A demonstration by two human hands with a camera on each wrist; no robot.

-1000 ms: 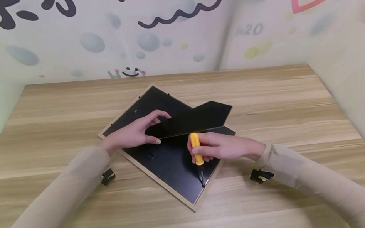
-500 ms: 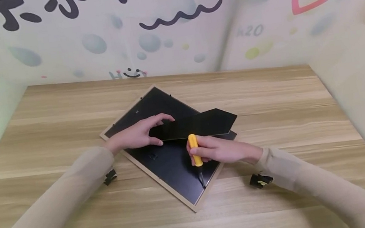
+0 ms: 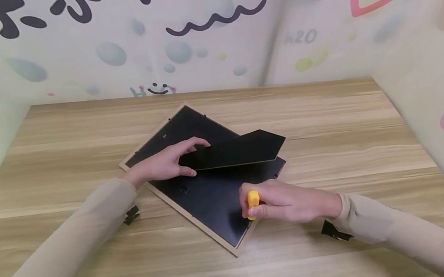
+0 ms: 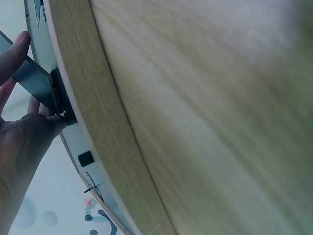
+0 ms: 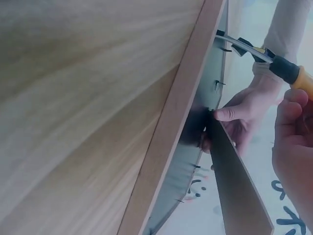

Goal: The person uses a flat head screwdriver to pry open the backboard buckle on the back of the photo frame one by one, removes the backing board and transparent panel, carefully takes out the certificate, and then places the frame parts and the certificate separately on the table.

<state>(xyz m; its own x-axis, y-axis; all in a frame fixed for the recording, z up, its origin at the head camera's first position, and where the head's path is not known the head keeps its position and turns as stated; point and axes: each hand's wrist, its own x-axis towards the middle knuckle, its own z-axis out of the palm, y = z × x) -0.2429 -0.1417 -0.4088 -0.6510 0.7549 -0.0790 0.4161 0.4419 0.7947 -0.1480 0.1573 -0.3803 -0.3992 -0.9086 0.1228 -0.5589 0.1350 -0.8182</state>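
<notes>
Head: frame on tabletop, one corner near the far edge; left hand grasping the raised flap, right hand gripping the screwdriver. Left wrist: digits on both flap faces. Right wrist: shaft, hidden overhead, ending at the frame's rim.

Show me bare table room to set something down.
The table is bare right of the frame, between right sleeve and back wall; left of it, between left sleeve and back wall; and in front, between the sleeves. The frame is crowded: the left grip pinches its black flap, the right grip holds a yellow-handled tool at its near right side.
</notes>
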